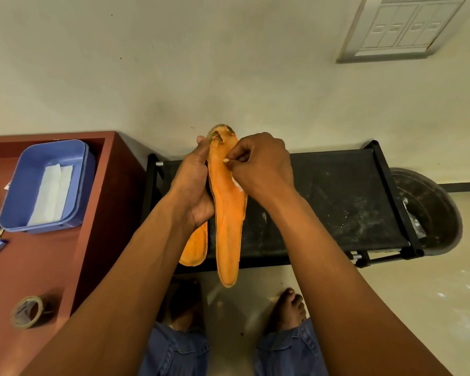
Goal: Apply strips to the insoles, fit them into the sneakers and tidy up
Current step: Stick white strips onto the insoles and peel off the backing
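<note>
I hold two orange insoles upright over a black rack. My left hand [194,183] grips both: the front insole [228,229] faces me, and the second insole [194,249] hangs behind my palm with only its lower end showing. My right hand [261,165] pinches a small white strip [238,184] against the front insole's right edge near its worn top. No sneakers are in view.
A red-brown table [65,267] stands at the left with a blue tub [19,185] holding white sheets [52,194], a tape roll [27,312], keys and a pen. The black rack [337,202] is behind the insoles, a dark round basin [432,210] to its right. My bare feet are below.
</note>
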A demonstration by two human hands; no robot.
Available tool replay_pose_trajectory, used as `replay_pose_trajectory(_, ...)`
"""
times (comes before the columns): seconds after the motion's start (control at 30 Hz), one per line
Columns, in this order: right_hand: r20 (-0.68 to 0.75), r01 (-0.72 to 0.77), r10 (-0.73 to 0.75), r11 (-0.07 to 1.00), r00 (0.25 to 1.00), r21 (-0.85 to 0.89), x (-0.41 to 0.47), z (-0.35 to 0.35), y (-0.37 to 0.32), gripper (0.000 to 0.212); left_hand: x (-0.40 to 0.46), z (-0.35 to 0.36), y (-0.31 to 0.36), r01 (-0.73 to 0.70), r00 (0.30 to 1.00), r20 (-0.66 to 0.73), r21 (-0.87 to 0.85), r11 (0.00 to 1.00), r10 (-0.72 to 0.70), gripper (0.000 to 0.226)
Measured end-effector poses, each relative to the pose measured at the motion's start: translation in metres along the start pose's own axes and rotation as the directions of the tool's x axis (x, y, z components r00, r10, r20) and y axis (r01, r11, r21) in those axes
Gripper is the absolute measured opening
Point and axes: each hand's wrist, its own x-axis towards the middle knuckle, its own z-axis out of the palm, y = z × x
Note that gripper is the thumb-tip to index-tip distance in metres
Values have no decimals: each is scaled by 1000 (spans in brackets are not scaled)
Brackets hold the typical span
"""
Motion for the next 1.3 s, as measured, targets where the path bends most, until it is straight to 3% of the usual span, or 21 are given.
replay_pose_trajectory(0.13,-229,-54,46,998,972,-29,1,-11,6,14,-6,5,0,56,997,59,15,998,-56,67)
replay_pose_trajectory(0.23,-241,-82,83,997,967,15,4,-18,9,15,-7,6,0,68,994,84,38,997,-71,67)
replay_pose_trajectory(0.37,-134,-25,36,997,990,76,3,-12,3,10,-5,4,1,44,998,48,30,999,-45,68)
replay_pose_trajectory(0.57,174,26,-65,975,983,219,0,-9,-7,11,0,-4,5,-2,1000,5,17,1000,2,72)
replay_pose_trajectory(0.73,270,41,-138,940,953,338,1,-14,-6,13,3,-5,4,-31,1000,4,0,1000,31,74)
replay_pose_trajectory(0.83,203,41,-112,944,973,327,-2,-9,-9,11,3,-5,4,-43,999,5,-17,999,43,73)
replay_pose_trajectory(1.07,-143,33,1,972,990,234,0,-6,-2,6,-1,4,-3,4,995,96,23,1000,-6,69)
replay_pose_trajectory(1.17,-121,48,-20,972,992,230,1,-6,-2,8,-1,4,-2,8,996,90,13,1000,-10,68)
replay_pose_trajectory(1.3,29,81,-94,950,995,301,1,-7,-4,12,1,0,1,-6,999,46,-15,1000,7,70)
